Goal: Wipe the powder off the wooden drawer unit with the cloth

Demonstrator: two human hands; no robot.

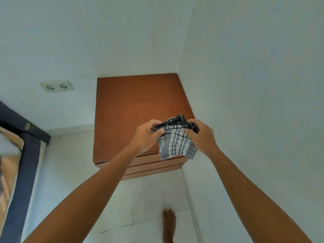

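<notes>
Your left hand (149, 135) and right hand (201, 135) both pinch the folded cloth (177, 142) in the air above the front right corner of the wooden drawer unit (133, 106). Bunch it into a flat pad first, then sweep toward the front edge (smooth reddish-brown top; soft checked weave; powder hard to make out).

Both arms outstretched, left hand (148, 134) and right hand (201, 135) pinched closed.

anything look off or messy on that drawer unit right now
Little stands out. The wooden drawer unit top shows only a few small dark specks near its middle. No powder is clearly visible. Both hands hold the checked cloth above its front edge.
</notes>
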